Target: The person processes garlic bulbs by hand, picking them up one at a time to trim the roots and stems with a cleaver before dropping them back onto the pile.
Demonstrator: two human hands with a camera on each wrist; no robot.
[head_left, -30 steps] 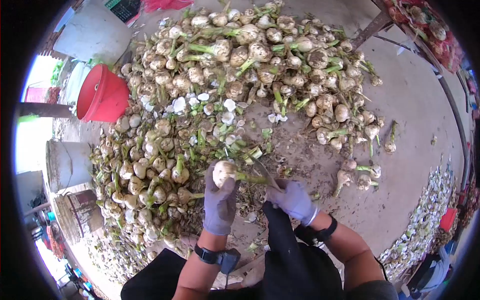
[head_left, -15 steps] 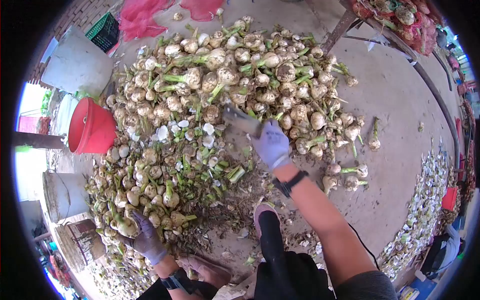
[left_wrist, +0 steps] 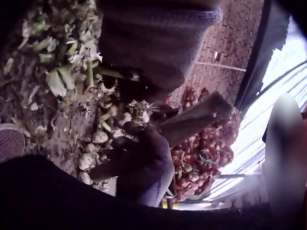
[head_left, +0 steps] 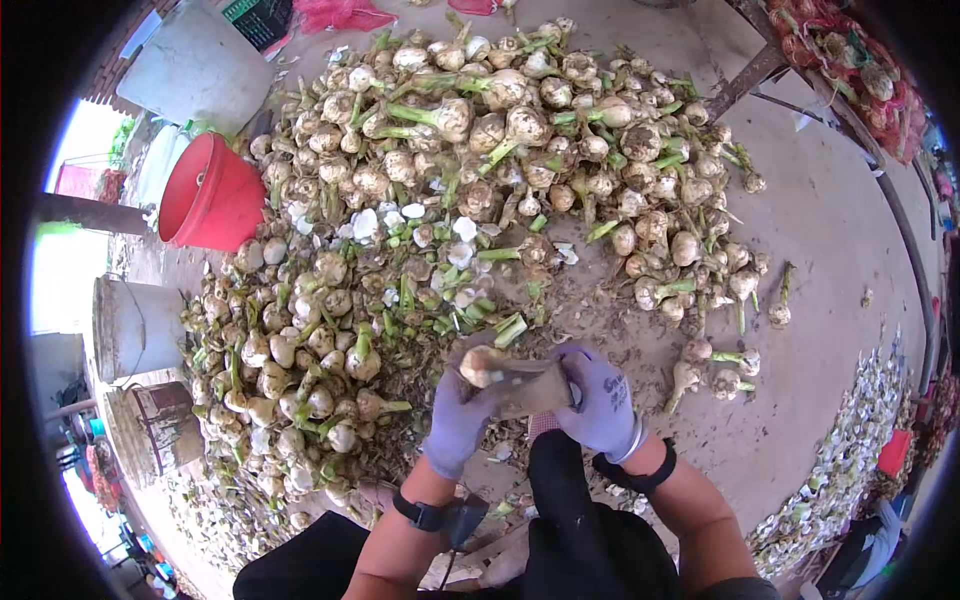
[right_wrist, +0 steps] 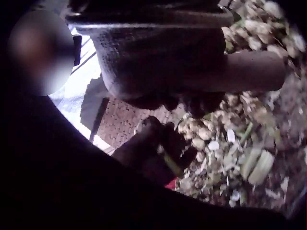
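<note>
My left hand (head_left: 458, 412), in a pale purple glove, holds a garlic bulb (head_left: 482, 366) above the scraps, close in front of my legs. My right hand (head_left: 602, 402), gloved alike, grips a knife (head_left: 535, 388); its broad, blurred flat side overlaps the bulb in the head view. In the left wrist view, part of the knife (left_wrist: 196, 120) sticks out of the right hand (left_wrist: 151, 170). A green stem (right_wrist: 171, 164) shows at the left hand (right_wrist: 144, 151) in the dark right wrist view.
A big heap of soiled garlic (head_left: 520, 110) with green stems lies ahead. Another garlic pile (head_left: 290, 360) sits to the left, beside cut stems and peelings (head_left: 440, 290). A red bucket (head_left: 215, 195) and white buckets (head_left: 135, 330) line the left side; a metal post (head_left: 745, 85) slants at the right.
The hands parted, the left going down to the left pile with a bulb, the right reaching toward the far heap with the knife. Now they are together again before my legs.
</note>
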